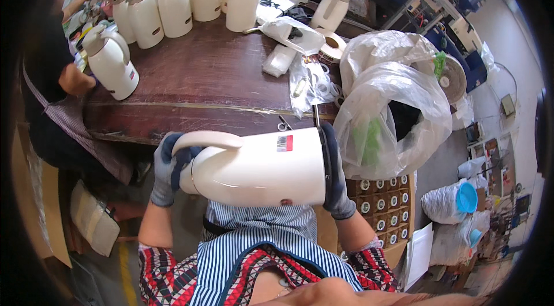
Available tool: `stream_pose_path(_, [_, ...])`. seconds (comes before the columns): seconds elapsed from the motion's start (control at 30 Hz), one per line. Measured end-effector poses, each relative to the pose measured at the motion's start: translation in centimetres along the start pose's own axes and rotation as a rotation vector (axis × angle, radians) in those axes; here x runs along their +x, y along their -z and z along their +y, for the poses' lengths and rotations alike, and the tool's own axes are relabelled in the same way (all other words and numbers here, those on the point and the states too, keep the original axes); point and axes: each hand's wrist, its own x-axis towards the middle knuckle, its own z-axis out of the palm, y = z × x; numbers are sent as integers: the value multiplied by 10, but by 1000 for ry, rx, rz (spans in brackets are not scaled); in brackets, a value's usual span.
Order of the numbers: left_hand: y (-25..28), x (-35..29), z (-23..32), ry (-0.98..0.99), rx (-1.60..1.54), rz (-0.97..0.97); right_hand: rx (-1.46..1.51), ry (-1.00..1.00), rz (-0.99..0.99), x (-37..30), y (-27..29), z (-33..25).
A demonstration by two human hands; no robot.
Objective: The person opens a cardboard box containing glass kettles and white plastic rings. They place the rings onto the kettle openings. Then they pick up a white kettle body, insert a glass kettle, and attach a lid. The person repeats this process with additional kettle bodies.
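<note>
A white thermos jug (259, 170) lies sideways in front of my body, held between both gloved hands. Its curved handle is uppermost, and a red-and-white label sits on its side. My left hand (168, 170) is closed around the lid end, beside the handle. At the base end, my right hand (336, 176) presses against the dark bottom; part of its fingers is hidden behind the jug. Just beyond the jug, a small metal tool with a ring end (283, 126) rests at the table's near edge.
Several upright white jugs (176, 6) stand along the back of the brown table (202, 69). One jug (112, 66) is beside a co-worker at the left. Clear plastic bags (392, 115), a tape roll (330, 46) and a partitioned carton (384, 211) are at the right.
</note>
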Motion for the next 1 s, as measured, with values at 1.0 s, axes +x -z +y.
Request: stream_pose_path(1.0, [-69,-29,56,-805,822,-487,39,-289,30,-59,41,34])
